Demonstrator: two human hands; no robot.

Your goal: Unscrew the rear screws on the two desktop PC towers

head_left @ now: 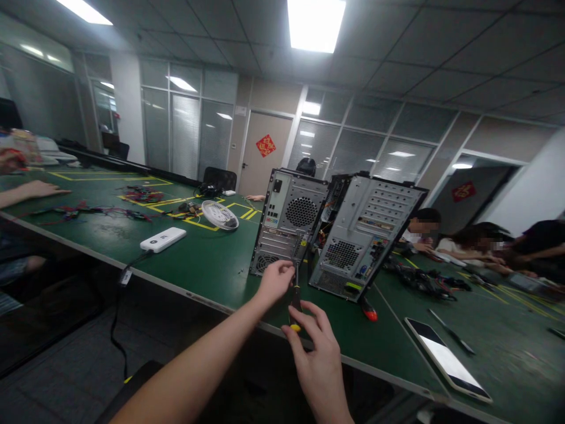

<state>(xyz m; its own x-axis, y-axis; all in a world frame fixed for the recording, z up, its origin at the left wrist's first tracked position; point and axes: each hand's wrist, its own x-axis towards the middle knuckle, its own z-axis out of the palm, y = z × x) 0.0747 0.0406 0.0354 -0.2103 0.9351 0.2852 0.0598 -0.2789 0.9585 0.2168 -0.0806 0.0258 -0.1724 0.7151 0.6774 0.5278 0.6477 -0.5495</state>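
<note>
Two computer towers stand upright side by side on the green table, their rear panels facing me: the left tower (286, 218) and the right tower (364, 235). My right hand (315, 344) holds a screwdriver (296, 297) by its dark handle with a yellow end, its shaft pointing up at the lower right of the left tower. Beside the shaft, my left hand (277, 280) has its fingers pinched together at the tower's lower edge; what they hold, if anything, is too small to tell.
A red-tipped tool (369, 309) lies by the right tower. Further right are a phone (448, 359), a thin metal tool (451, 331) and dark cables (424, 280). On the left lie a white power bank (163, 239) and a white round cover (219, 215). People sit around.
</note>
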